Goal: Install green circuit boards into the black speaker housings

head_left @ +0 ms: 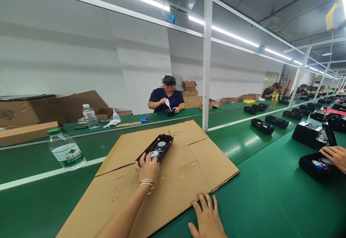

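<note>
1. Your left arm reaches in from the near side across the cardboard sheet (164, 202), its forearm slanting far and to the right, with thin bracelets (147, 183) around the wrist
2. Your left hand (148, 166) is palm down, back of the hand up, knuckles bent, fingers curled over the near left end of the black housing (168, 143); its grip is closed on that end
3. The black housing lies on the cardboard sheet, toward its far part, slanting from near left to far right, its inner side up so that two round speakers and a red wire show
4. Your right hand (208, 216) is at the near right edge of the cardboard sheet, palm down, fingers fanned apart and pointing far, thumb out to the left; its grip is spread wide, the fingertips overlapping the edge
5. The cardboard sheet lies on the green surface (270, 202), with a green-capped bottle (67, 153) to its left
6. At the far side, a co-worker (164, 99) tilts a white squeeze bottle (168, 103) over a small dark part
7. At the right edge, another person's hand (336, 157) is at a second black housing (313, 166)
</note>
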Tool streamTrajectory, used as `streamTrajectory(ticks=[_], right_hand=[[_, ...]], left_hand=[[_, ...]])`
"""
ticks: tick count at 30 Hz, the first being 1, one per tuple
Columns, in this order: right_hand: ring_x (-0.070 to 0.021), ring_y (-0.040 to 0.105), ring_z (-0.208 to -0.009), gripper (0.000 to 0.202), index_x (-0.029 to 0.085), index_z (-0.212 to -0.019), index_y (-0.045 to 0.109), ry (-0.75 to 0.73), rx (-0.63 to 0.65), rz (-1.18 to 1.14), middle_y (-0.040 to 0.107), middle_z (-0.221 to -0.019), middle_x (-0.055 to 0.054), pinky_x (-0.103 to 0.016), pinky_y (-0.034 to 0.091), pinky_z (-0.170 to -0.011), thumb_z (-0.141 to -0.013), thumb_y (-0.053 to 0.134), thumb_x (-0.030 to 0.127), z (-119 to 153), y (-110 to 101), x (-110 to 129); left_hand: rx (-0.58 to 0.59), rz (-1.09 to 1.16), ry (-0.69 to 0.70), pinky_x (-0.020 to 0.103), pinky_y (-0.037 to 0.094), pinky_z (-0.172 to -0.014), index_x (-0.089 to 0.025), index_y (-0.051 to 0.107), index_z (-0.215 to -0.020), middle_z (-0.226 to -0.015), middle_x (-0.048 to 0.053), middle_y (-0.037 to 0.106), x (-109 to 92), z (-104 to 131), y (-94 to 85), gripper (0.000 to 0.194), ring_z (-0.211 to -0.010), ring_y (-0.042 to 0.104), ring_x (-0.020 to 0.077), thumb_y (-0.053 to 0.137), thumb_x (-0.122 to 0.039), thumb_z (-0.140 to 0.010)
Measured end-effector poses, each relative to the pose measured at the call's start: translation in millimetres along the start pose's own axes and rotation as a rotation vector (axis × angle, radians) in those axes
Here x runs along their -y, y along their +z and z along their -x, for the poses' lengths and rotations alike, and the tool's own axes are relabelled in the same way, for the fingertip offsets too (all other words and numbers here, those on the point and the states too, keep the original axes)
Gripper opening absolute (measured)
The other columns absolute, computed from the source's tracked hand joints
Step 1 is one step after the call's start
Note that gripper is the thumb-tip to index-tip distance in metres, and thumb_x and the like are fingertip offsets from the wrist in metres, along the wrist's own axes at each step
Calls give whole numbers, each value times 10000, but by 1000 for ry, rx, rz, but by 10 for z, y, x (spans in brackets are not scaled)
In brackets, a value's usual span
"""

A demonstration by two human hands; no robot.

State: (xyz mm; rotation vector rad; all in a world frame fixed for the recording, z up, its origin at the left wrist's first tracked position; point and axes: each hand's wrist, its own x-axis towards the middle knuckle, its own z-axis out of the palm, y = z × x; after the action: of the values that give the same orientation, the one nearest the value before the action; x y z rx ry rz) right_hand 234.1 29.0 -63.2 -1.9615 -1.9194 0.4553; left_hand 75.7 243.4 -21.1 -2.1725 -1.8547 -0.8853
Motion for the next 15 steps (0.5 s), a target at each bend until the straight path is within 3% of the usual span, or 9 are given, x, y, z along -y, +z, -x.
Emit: streamTrajectory(ticks=[3,7,12,15], right_hand=[[-291,209,-1300,446,291,-1252,424,-9,-24,-6,294,-1410,-49,-590,134,-1027,-826,410,423,-6,26,-15],[-282,232,-1292,451,297,-1249,430,-12,-103,48,338,-1387,-45,-567,157,-1033,-809,458,390,-21,124,-60],[-250,332,-1238,393,289,-1213,475,-78,-293,115,431,-1322,-29,-506,224,-1026,-823,429,298,-77,302,-215],[-244,386,-1184,375,196,-1173,515,-53,-467,129,493,-1250,-86,-431,334,-969,-844,347,261,-155,389,-366]], left_hand=[[-34,0,75,546,291,-943,-126,658,-766,-1209,203,506,-7,173,-76,227,-1208,328,365,433,-96,-782],[-14,18,189,480,405,-877,-165,638,-700,-1167,164,542,172,575,-328,189,-1137,419,340,464,-162,-773],[-63,155,368,440,434,-878,-216,599,-749,-1113,106,546,440,1442,-737,134,-1106,447,291,468,-221,-778],[-119,264,393,442,431,-879,-230,570,-746,-1101,92,530,564,1992,-994,144,-1100,432,274,438,-225,-803]])
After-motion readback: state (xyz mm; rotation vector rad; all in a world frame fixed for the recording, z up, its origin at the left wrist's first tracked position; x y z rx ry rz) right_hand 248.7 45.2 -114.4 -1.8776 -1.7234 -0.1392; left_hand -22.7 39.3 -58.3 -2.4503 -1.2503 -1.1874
